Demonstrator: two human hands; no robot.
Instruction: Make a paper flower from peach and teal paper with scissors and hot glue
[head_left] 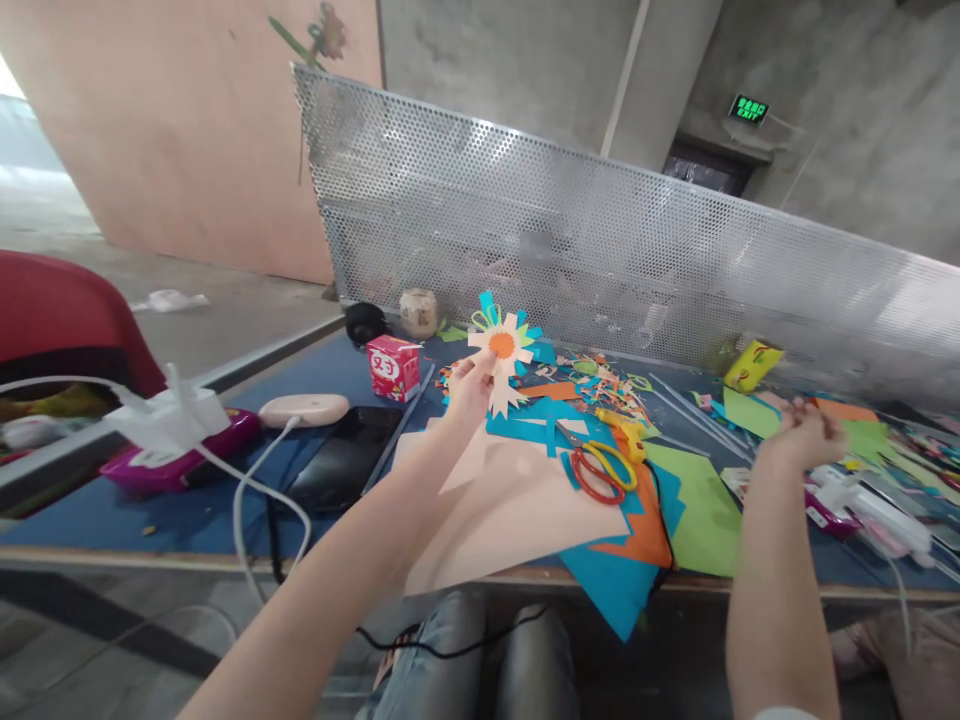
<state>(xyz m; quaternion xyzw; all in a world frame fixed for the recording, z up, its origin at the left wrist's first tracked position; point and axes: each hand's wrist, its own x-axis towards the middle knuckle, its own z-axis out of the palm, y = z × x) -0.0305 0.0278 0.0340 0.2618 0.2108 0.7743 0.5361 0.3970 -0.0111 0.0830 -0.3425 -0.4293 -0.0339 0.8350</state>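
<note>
Paper flower [502, 345], one, layered: orange disc at the centre, strips of peach, blue and light green around it. Location: at the fingertips of the left grip [471, 385], raised over the counter [202, 520]. State of left grip: thumb and fingers pinching the flower by its peach part.

Right grip [808, 435], one, well apart from the flower: fingers bent; whether anything is pinched in it cannot be told. Beyond it, slightly left: yellow box [752, 365], tilted. Right of it and nearer the wearer: white plugs and a magenta power strip [831, 515].

Just beyond and right of the left grip: paper scraps [600, 385], mixed colours, heaped loosely.

Right of the left grip and nearer the wearer: scissors [600, 468], red and yellow handles; yellow glue gun [628, 436], just beside the scissors. Between the two grips, nearer the wearer: green sheet [701, 510], orange sheet [649, 535], blue sheet [622, 595] overhanging the counter edge.

Below the left forearm and to its right: peach sheets [525, 510].

Left of the left grip: red box [394, 368], upright; farther off, jar [418, 312]; nearer the wearer, black flat device [349, 455].

Beyond both grips: perforated metal screen [525, 220].
</note>
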